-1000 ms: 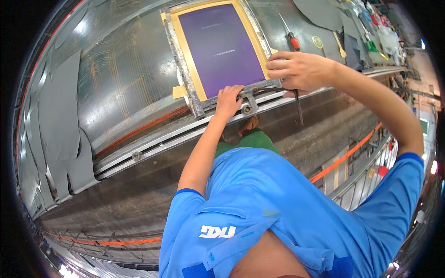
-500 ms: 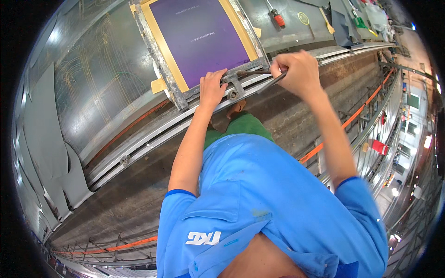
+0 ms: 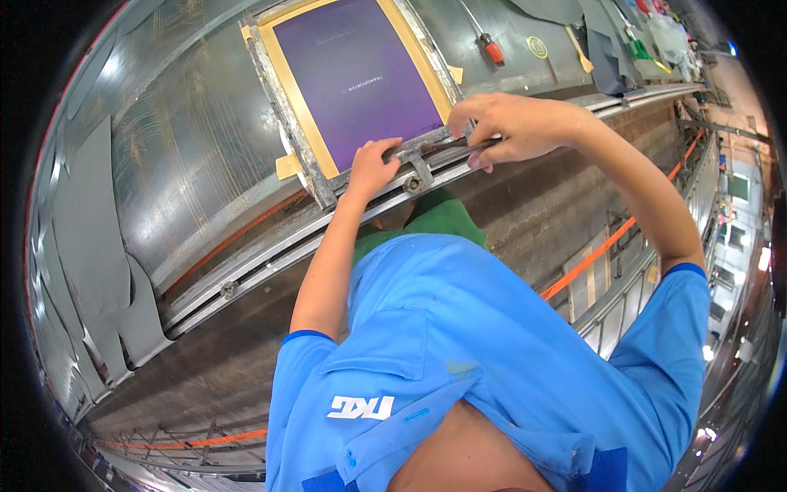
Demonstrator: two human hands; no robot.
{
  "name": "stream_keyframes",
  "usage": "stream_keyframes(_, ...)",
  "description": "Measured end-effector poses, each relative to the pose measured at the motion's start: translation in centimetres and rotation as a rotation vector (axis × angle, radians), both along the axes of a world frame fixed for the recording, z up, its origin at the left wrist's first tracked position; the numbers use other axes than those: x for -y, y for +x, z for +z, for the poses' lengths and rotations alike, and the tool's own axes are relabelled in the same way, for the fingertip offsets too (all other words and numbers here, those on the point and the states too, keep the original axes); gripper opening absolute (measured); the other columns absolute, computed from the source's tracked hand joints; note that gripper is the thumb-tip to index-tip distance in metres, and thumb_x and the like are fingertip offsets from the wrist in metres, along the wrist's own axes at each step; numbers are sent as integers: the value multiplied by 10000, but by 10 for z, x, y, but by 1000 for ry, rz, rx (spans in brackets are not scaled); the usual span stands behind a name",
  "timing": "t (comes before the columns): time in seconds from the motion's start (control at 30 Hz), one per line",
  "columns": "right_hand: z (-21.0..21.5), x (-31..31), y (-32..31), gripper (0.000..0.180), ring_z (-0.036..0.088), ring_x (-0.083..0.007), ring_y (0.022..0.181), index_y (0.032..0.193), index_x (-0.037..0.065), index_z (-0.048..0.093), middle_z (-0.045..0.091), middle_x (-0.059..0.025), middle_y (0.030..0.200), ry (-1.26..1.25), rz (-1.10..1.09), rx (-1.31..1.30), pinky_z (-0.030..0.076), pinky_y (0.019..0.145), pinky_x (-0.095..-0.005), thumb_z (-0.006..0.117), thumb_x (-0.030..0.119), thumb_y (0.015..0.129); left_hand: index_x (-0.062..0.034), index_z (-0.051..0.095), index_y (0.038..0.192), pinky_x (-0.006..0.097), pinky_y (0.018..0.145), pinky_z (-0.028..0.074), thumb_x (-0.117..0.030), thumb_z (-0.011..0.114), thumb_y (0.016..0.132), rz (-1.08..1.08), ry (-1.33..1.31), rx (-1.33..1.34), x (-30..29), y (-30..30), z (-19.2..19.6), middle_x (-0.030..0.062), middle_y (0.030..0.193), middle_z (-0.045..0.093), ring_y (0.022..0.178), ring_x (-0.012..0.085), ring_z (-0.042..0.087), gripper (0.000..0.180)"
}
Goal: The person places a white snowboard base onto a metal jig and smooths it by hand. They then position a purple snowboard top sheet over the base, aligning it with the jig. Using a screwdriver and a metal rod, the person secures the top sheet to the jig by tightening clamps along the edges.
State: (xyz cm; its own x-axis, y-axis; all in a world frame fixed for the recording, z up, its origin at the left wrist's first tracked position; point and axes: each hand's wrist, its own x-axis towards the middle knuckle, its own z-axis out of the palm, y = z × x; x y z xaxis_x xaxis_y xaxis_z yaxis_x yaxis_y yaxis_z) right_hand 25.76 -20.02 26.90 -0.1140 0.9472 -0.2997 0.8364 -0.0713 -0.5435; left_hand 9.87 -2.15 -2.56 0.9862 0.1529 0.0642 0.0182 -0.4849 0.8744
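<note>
A framed screen point(image 3: 352, 82) with a purple panel and yellow border lies on the table, its near edge at the metal rail point(image 3: 283, 236). My left hand point(image 3: 373, 170) is at that near edge, fingers bent around the left end of a metal clamp point(image 3: 420, 170) on the rail. A dark, long-handled metal tool point(image 3: 449, 147) runs right from the clamp; its exact kind is unclear. My right hand point(image 3: 525, 127) is around the tool's right end, fingers curled loosely and thumb underneath. The fingers partly cover the handle.
A red-handled screwdriver point(image 3: 491, 51), a round yellow-green tape roll point(image 3: 537, 47) and a wooden-handled brush point(image 3: 580, 53) lie to the right of the screen. Grey sheets point(image 3: 90, 238) hang at the left. An orange strip point(image 3: 602, 248) runs along the structure behind me.
My right hand has gone from a tight fist on the tool to a looser hold, moving slightly left with the elbow swung outward. My left hand stays by the clamp.
</note>
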Motion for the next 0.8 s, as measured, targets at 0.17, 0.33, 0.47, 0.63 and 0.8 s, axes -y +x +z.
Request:
stream_keyframes(0.17,-28,-15,9,375,640,-341,807,740,-57,647,618,-158,742,-327,-55,-448,514,898,-443,702,237,966,-93,772,1007,430,692,508,-212,682,914,395,146,57,-19,7,-6,86,771,716,749,302,661,176)
stream_keyframes(0.33,-32,-15,-2,533,476,-344,590,602,-37,403,408,-166,582,-182,-80,-660,518,960,-451,732,195,951,-85,733,826,438,690,477,-294,738,904,396,356,-100,-12,-3,0,80,724,696,712,299,641,223)
stream_keyframes(0.47,-38,-9,1,525,515,-319,632,593,-28,478,469,-155,589,-31,-71,-732,422,624,-451,734,264,947,-92,693,750,434,652,463,-346,775,881,451,330,-157,-10,-2,-7,67,656,660,658,286,621,297)
stream_keyframes(0.63,-40,0,-12,468,497,-253,637,642,-39,498,447,-132,614,-15,-374,-760,476,736,-408,764,216,931,-95,687,731,423,615,452,-340,783,879,497,305,-202,-9,2,-6,63,605,619,609,276,595,302)
stream_keyframes(0.8,-47,-3,-57,270,533,-118,725,804,-48,659,533,-54,671,193,-1005,-896,479,1002,-366,747,158,954,-98,683,727,418,608,448,-329,783,880,504,332,-188,-11,-1,-7,63,597,607,599,267,588,294)
